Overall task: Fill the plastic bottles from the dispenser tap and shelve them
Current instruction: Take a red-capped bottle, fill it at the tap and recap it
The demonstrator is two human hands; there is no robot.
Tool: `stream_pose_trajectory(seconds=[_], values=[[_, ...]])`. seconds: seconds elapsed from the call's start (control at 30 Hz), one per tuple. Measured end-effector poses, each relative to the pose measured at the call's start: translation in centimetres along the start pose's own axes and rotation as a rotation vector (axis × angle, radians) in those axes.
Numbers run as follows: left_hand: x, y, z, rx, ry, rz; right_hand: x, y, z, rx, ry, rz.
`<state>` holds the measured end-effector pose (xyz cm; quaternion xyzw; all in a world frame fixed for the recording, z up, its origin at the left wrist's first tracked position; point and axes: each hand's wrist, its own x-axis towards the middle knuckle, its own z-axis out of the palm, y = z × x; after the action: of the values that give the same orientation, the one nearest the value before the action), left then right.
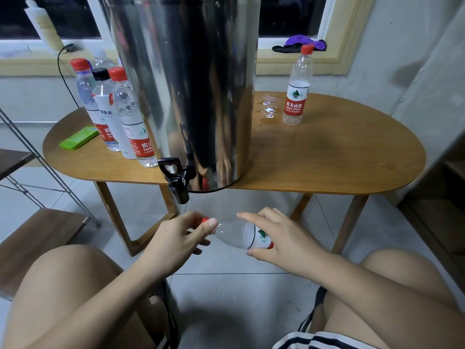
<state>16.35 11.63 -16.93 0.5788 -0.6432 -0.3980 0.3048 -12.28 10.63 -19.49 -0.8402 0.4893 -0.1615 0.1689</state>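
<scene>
A: Under the tap [177, 180], the bottle [234, 235] lies sideways and looks empty. The left hand [173, 240] pinches the red cap [205, 219]; the right hand [279, 238] wraps the label end.
B: Probably uncapping before the fill. The tap overhangs the table [327, 152] edge for clearance.
A: Wooden top, puddle [268, 110] beside the dispenser [186, 84]. Tiled floor, shelf rack [37, 230] on the left.

- left hand [176, 241], right hand [279, 238]: both bare; thumbnail on the left one short and plain
- forearms [100, 293]: bare along all of the length in view; no sleeve edge seen
- thighs [402, 285]: bare from the knees back
- shorts [327, 341]: only a hem shows, on the right leg; black and white stripes run along it
- black strap [310, 314]: thin, hangs just beside the right thigh; cannot tell whether it is part of the clothing
</scene>
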Motion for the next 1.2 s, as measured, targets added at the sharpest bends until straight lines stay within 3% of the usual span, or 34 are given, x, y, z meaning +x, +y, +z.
stream_pose_trajectory(seconds=[0.13, 0.27, 0.53, 0.93, 1.2], values=[[0.3, -0.4, -1.2, 0.143, -0.029, 0.197, 0.2, 0.6, 0.1, 0.130, -0.055, 0.079], [0.5, -0.6, -1.8, 0.228, -0.025, 0.281, 0.1, 0.7, 0.2, 0.140, -0.095, 0.076], [0.9, -0.5, -3.8, 0.201, 0.041, 0.111, 0.6, -0.2, 0.7, 0.130, -0.064, 0.076], [5.4, -3.0, -11.2, 0.343, 0.513, 0.056, 3.1, -3.1, 2.1, 0.265, -0.101, 0.084], [9.8, -3.6, -12.3, 0.500, 0.515, 0.087, 5.3, -4.7, 4.5, 0.309, -0.078, 0.089]])
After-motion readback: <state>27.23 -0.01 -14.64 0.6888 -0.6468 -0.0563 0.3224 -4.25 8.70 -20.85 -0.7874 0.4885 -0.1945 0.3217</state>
